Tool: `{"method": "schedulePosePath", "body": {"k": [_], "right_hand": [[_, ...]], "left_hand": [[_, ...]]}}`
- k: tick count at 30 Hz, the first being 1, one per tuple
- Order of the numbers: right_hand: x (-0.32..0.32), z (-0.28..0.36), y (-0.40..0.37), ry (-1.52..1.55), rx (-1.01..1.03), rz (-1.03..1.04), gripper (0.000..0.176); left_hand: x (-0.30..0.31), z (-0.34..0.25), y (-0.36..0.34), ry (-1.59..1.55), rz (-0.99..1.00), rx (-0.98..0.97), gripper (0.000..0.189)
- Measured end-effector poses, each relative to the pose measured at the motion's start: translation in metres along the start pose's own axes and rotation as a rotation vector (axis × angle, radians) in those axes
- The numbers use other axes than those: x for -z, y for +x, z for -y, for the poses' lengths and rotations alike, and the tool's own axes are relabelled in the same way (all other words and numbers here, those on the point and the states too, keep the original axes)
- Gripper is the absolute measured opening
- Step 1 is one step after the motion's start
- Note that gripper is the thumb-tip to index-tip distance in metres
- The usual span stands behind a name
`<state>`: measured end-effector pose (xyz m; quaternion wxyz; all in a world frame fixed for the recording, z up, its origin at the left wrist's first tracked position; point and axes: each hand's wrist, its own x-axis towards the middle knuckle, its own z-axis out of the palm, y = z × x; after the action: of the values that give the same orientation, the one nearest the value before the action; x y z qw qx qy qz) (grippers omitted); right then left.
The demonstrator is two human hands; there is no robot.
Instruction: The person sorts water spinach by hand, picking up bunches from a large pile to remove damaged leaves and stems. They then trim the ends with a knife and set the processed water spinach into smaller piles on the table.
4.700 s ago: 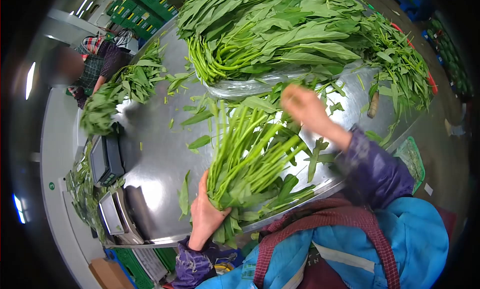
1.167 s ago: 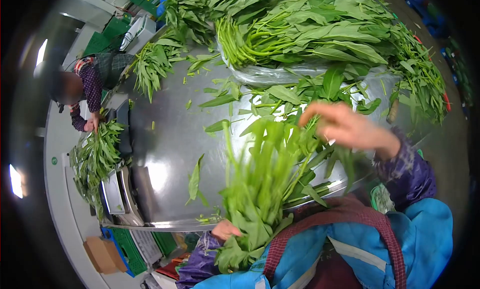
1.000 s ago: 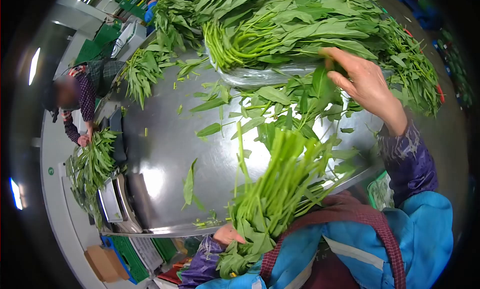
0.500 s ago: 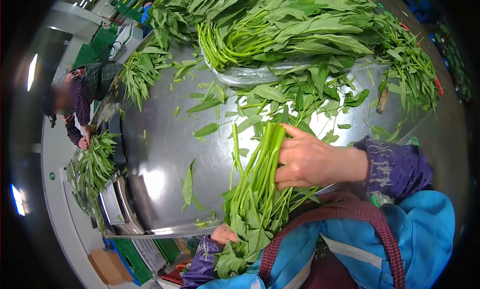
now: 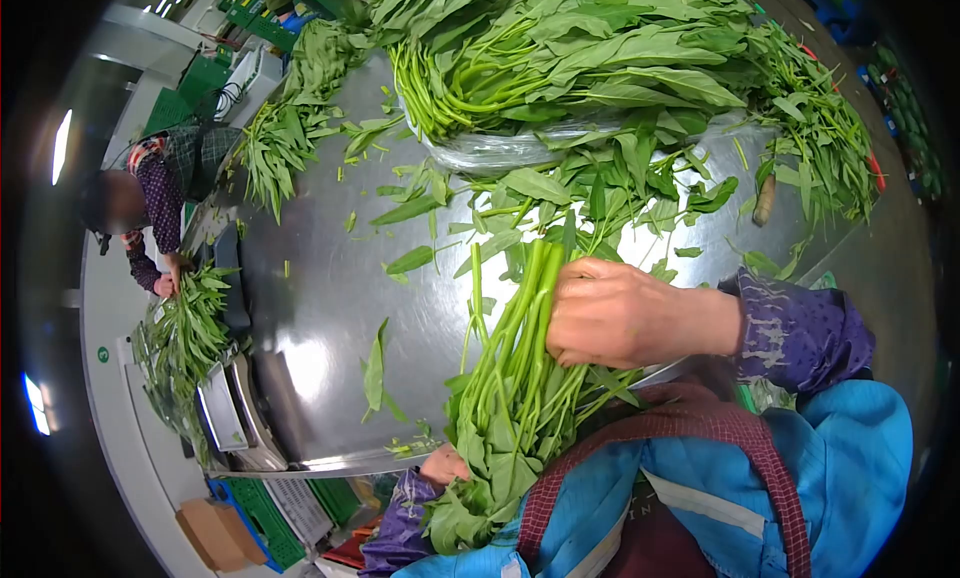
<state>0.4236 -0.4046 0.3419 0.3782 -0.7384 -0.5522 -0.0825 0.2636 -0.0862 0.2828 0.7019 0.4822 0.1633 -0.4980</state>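
A bunch of water spinach (image 5: 515, 368) is held before my body over the table's near edge, cut stems pointing away from me and leaves toward me. My right hand (image 5: 630, 313) is closed in a fist at the right side of the stems, with its fingertips hidden. My left hand (image 5: 445, 465) grips the leafy part from the left, with most of its fingers behind the leaves. Past the bunch, loose leaves and stem bits are scattered on the metal table (image 5: 310, 278).
A large heap of water spinach (image 5: 600, 58) lies at the back on clear plastic wrap (image 5: 490, 156). A wooden handle (image 5: 764, 200) pokes out at the right. Another person (image 5: 160, 188) handles greens (image 5: 190, 328) near a scale (image 5: 235, 408) at the left. Crates (image 5: 265, 518) stand below.
My right hand's fingers have curled in tighter beside the stems; the index finger was stretched toward the stem ends before. The bunch has shifted slightly. The other person's head has moved a little.
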Motion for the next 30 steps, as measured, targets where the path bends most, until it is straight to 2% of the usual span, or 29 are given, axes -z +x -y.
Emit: {"method": "schedulePosePath", "body": {"k": [1,3,4,6,7,8,9,10,11,13,15,16,17,19,21,23,25,27,28,29,30], "right_hand": [[0.006,0.002,0.0,-0.001,-0.001,0.001,0.015],[0.029,0.008,0.005,0.662,-0.571,0.059,0.018],[0.037,0.008,0.005,0.77,-0.593,-0.074,0.019],[0.057,-0.009,0.0,0.64,-0.631,-0.082,0.017],[0.059,-0.036,-0.011,0.388,-0.548,-0.196,0.016],[0.074,-0.047,-0.016,0.33,-0.749,-0.272,0.016],[0.091,-0.062,-0.022,-0.25,-0.801,-0.041,0.016],[0.094,-0.067,-0.034,-0.694,-0.675,0.058,0.022],[0.095,-0.066,-0.031,-0.696,-0.675,0.059,0.022],[0.092,-0.059,-0.018,-0.467,-0.353,-0.123,0.032],[0.087,-0.034,0.01,-0.054,-0.287,-0.034,0.037],[0.079,-0.028,0.022,0.056,-0.243,0.006,0.039],[0.071,-0.023,0.033,0.168,-0.202,0.047,0.041],[0.031,-0.032,0.046,0.211,-0.051,0.021,0.05],[0.006,-0.035,0.053,0.335,-0.244,0.485,0.056],[-0.02,-0.042,0.043,0.592,-0.527,0.951,0.062],[-0.057,-0.051,-0.011,1.021,-0.565,0.95,0.067],[-0.048,-0.033,-0.025,1.417,-0.626,1.059,0.078],[-0.036,-0.022,-0.031,1.422,-0.624,1.089,0.078],[-0.015,-0.008,-0.032,1.335,-0.595,1.01,0.077],[-0.006,0.001,-0.033,1.247,-0.561,0.935,0.079]], "left_hand": [[0.002,0.001,0.0,-0.001,-0.009,-0.001,0.081],[0.005,0.002,0.0,-0.002,-0.026,-0.002,0.08],[0.006,0.001,-0.001,-0.002,-0.035,-0.003,0.08],[0.007,-0.002,-0.002,-0.005,-0.017,0.012,0.078],[0.007,-0.003,-0.003,-0.009,-0.004,0.021,0.076],[0.007,-0.005,-0.003,-0.014,0.012,0.032,0.075],[0.007,-0.008,-0.004,-0.019,0.027,0.042,0.074],[0.007,-0.011,-0.004,-0.027,0.042,0.052,0.073],[0.006,-0.014,-0.004,-0.034,0.055,0.064,0.072],[0.001,-0.025,-0.005,-0.034,0.075,0.083,0.07],[-0.007,-0.042,-0.007,-0.062,0.069,0.118,0.073],[-0.011,-0.05,-0.005,-0.175,0.159,0.137,0.075],[-0.016,-0.061,-0.004,-0.172,0.158,0.139,0.075],[-0.03,-0.088,-0.001,-0.011,0.26,0.346,0.078],[-0.045,-0.109,0.003,0.065,0.322,0.42,0.078],[-0.048,-0.116,0.005,0.414,0.362,0.38,0.077],[-0.036,-0.113,0.005,0.391,0.394,0.352,0.081],[-0.024,-0.108,0.007,0.317,0.479,0.368,0.077],[-0.017,-0.106,0.012,0.299,0.534,0.393,0.079],[-0.016,-0.109,0.016,0.27,0.527,0.374,0.079],[-0.014,-0.114,0.022,0.367,0.575,0.393,0.081]]}}
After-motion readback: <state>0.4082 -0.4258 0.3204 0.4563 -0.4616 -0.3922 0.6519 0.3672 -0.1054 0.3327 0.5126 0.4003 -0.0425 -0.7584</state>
